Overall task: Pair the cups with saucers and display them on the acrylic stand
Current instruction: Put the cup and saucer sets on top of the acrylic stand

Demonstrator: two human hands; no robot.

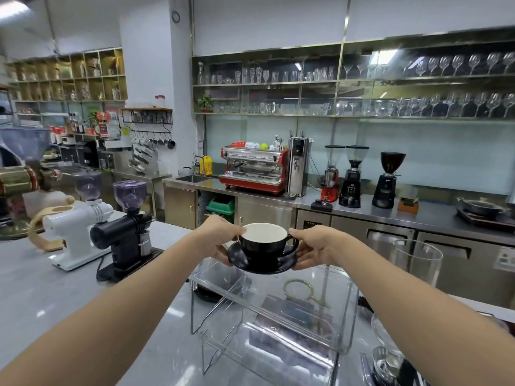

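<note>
At the centre of the frame, the left hand (223, 240) and right hand (315, 250) each had fingers curled under and around the rim of the black saucer (262, 260), which carried the black cup (263, 242). The pair hung above the far top edge of the acrylic stand (278, 302). One pairing looked done; setting it down remained. No other cups showed nearby.

Your left hand (220, 238) and right hand (315, 247) grip the black saucer (262, 260) by its edges, black cup (263, 240) seated on it. You're holding it above the clear acrylic stand (273, 310) on the grey counter (55, 288).
</note>
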